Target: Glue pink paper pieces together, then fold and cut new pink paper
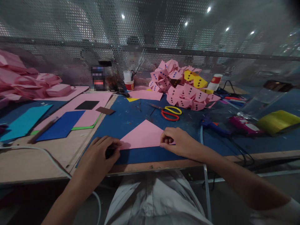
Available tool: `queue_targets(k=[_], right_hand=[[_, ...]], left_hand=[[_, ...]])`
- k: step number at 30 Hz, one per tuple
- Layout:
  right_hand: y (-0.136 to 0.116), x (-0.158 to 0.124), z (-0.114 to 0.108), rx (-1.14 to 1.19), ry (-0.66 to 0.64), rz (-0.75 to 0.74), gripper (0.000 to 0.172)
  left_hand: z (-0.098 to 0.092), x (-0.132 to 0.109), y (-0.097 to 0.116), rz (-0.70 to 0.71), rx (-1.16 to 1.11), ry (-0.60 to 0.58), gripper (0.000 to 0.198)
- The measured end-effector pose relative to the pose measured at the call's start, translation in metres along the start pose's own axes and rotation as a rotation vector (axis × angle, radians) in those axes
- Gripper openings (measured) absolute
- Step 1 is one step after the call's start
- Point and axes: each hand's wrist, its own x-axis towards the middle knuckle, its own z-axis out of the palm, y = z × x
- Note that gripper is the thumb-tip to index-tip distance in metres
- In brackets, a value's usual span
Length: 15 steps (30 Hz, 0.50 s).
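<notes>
Head view: pink paper triangle (144, 136) lying near the front edge of the table (30, 168), held at its left corner by the left hand (100, 153) and along its lower right side by the right hand (177, 142), fingers narrowed on both. Could probably skew or wrinkle if pulled unevenly. Could also snag on the scissors (170, 118) just beyond its peak if slid toward the table's back edge.

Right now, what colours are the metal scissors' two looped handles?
The far handle is yellow, the near handle red, shown best in the head view.
</notes>
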Motion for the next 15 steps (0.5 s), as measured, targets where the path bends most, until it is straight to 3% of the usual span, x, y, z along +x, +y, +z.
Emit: queue_targets(k=[15], right_hand=[[0.001, 0.000, 0.000, -0.004, -0.003, 0.004, 0.002]], left_hand=[[-0.007, -0.003, -0.013, -0.052, 0.011, 0.027, 0.011]])
